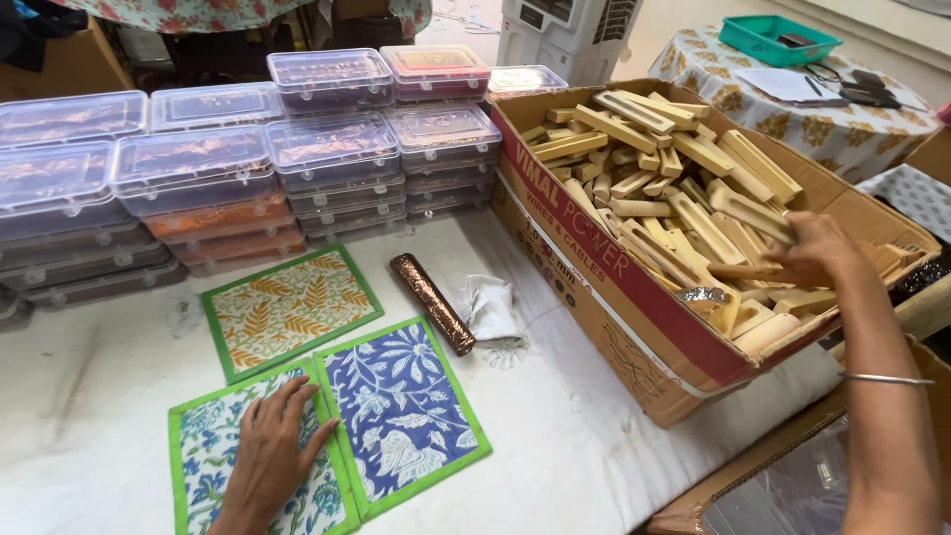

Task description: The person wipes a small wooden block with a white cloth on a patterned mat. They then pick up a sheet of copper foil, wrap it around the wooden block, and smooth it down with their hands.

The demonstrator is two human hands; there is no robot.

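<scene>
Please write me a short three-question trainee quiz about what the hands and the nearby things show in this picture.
1. True or false: the left hand lies flat on a green-bordered printed mat.
2. The right hand reaches into: A) a plastic container, B) the cardboard box of wooden pieces, C) a teal tray.
3. What lies between the mats and the box?

Key: 1 true. 2 B. 3 A brown patterned roll beside a white cloth bundle.

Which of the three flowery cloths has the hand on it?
The nearest cloth, blue and green flowers on white. The left hand lies flat on it; the others lie untouched.
</scene>
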